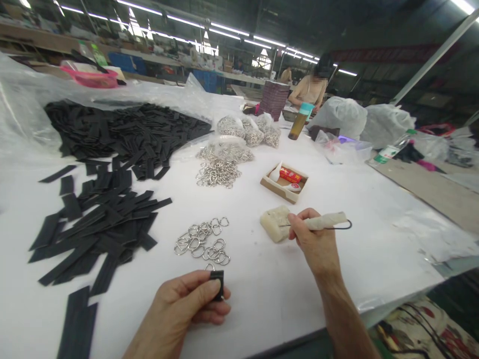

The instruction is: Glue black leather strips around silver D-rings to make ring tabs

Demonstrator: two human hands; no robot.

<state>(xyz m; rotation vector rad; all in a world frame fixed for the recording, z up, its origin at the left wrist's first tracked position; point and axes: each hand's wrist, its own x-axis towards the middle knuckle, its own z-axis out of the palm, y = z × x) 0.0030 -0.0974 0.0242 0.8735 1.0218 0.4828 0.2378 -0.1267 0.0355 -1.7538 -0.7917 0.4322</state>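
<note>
My left hand (187, 306) pinches a black strap piece (218, 284) between thumb and fingers; it is short and looks folded. A metal D-ring (210, 267) shows at its upper edge. In my right hand (312, 237) is a thin-tipped tool with a pale wrapped handle (327, 221) and a dark wire loop at its back end. Its thin tip reaches a yellowish, wax-like block (275, 223); whether it touches or sinks in I cannot tell. Loose D-rings (202, 239) lie just beyond my left hand. Left of them is a pile of black strap pieces (108, 224).
A larger strap heap (123, 132) lies on plastic at the back left. Metal rings (217, 173) and bagged rings (249, 130) sit mid-table. Beyond the block stands a small box (279, 192) with a red tube. A bottle (299, 122) stands farther back; a person (309, 89) sits behind.
</note>
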